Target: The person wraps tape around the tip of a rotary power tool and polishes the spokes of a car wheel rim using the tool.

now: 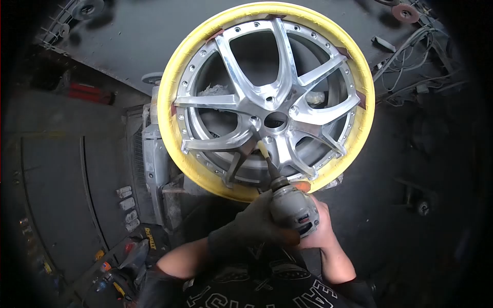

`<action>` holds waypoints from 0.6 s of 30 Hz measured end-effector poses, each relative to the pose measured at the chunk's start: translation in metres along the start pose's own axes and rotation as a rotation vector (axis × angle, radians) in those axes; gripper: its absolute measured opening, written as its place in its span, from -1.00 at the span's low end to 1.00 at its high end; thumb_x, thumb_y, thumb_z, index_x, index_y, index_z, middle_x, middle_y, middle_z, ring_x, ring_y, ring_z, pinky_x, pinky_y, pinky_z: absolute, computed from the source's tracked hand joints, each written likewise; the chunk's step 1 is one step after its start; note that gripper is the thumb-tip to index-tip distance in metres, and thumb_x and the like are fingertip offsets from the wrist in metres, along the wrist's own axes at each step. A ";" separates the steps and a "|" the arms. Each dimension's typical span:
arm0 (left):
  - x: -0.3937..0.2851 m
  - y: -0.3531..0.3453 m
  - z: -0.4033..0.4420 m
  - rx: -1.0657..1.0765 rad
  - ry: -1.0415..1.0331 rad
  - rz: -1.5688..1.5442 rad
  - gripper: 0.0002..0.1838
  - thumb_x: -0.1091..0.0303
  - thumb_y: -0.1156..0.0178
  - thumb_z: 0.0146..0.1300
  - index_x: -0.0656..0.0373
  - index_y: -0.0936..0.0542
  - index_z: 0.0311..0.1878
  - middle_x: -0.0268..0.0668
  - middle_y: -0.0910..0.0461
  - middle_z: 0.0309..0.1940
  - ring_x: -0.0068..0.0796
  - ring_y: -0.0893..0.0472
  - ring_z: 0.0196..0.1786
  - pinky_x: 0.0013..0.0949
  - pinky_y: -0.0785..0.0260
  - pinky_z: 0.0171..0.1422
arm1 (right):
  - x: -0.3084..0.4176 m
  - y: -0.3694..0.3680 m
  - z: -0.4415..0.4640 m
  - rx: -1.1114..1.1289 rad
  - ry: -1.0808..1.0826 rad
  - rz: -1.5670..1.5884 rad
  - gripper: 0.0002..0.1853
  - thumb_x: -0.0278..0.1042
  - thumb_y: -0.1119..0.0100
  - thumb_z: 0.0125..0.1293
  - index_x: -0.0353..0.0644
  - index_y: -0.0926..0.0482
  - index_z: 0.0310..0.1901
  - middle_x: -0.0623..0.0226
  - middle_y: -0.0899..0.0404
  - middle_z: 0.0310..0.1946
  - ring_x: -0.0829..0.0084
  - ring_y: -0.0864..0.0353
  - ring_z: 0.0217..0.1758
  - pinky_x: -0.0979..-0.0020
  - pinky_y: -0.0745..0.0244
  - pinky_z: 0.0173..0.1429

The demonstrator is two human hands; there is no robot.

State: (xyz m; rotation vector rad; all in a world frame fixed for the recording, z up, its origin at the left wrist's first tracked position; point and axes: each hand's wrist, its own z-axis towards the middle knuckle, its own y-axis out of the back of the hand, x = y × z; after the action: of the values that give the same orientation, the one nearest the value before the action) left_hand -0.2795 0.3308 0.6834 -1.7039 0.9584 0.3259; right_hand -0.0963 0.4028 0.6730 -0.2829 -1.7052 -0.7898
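A silver spoked wheel (pixel 272 97) lies face up, its outer rim wrapped in yellow tape (pixel 169 97). My left hand (pixel 251 220), in a grey glove, is wrapped round the body of a grey power tool (pixel 294 208). On the tool's right side, my right hand (pixel 321 220) grips it too. The tool's thin shaft (pixel 264 151) points up and left to a spoke near the wheel's centre hole. Its tip touches or nearly touches the metal by a bolt hole; I cannot tell which. Small dark red pieces sit between several spoke ends and the tape.
Left of the wheel stands a grey metal machine part (pixel 153 159). Cables (pixel 418 56) hang at the upper right, near a reddish disc (pixel 405 14). Tools and a DeWalt-marked item (pixel 150 238) lie at the lower left. A red object (pixel 90 93) is at the far left.
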 end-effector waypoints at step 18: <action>0.024 0.009 0.000 -0.147 -0.062 -0.065 -0.24 0.28 -0.46 0.06 0.24 -0.38 0.32 -0.26 -0.52 0.07 -0.53 -0.52 0.10 -0.36 -0.38 0.23 | -0.011 0.002 0.015 0.182 -0.060 0.045 -0.01 -0.13 -0.70 -0.40 -0.34 -0.47 0.19 0.11 -0.69 -0.06 0.20 -0.73 -0.01 0.26 -0.55 0.16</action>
State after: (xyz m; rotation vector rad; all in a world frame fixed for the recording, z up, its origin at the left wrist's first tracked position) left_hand -0.2708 0.3195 0.6625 -1.8436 0.8494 0.4126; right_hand -0.1033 0.4156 0.6620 -0.2212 -1.8079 -0.5936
